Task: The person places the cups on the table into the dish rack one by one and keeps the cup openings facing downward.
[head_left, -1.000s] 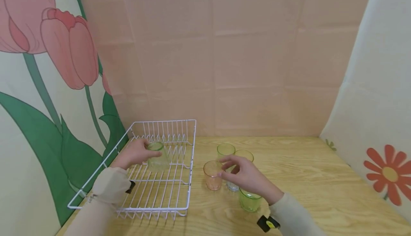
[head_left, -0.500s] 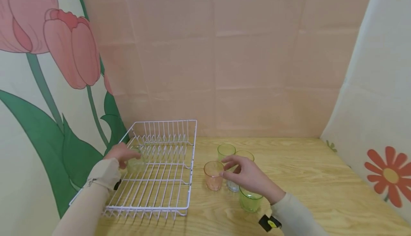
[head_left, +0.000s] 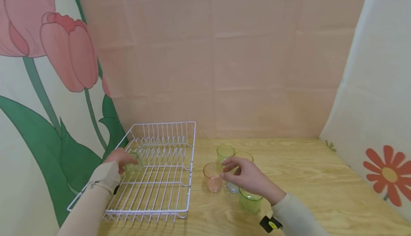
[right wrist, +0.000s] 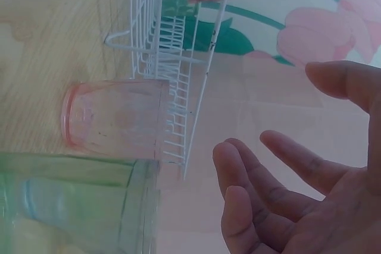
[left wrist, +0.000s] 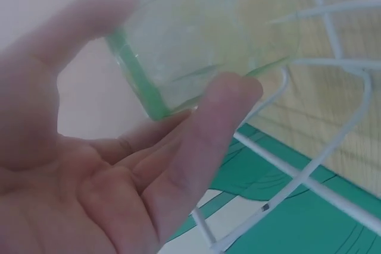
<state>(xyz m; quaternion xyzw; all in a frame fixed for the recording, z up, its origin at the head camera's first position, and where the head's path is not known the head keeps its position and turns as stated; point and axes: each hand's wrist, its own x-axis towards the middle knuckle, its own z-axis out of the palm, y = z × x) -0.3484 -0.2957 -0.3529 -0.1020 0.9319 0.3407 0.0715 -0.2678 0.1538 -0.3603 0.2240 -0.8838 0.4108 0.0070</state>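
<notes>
My left hand point(head_left: 118, 157) holds a pale green drinking glass point(head_left: 133, 166) upside down at the left side of the white wire dish rack point(head_left: 146, 212). In the left wrist view, thumb and fingers lie on either side of the glass point(left wrist: 190, 46), near its thick green base, and its other end is at the rack wires. My right hand point(head_left: 245, 177) hovers with loosely bent fingers, holding nothing, above a group of glasses. Nearest its fingertips is a pink glass point(head_left: 213, 183). A green glass point(head_left: 250, 203) stands below the wrist, and a clear one point(head_left: 232, 187) is partly hidden.
Behind the right hand stand another green glass point(head_left: 225, 152) and a yellowish-rimmed glass point(head_left: 245, 155). All these rest on the wooden tabletop point(head_left: 305, 186), right of the rack. A tulip-print cloth point(head_left: 69, 57) borders the left, and a plain pinkish cloth point(head_left: 250, 61) the back.
My left hand has moved left and slightly down with the green glass, from the rack's middle to its left side. The right hand has stayed nearly still over the other glasses.
</notes>
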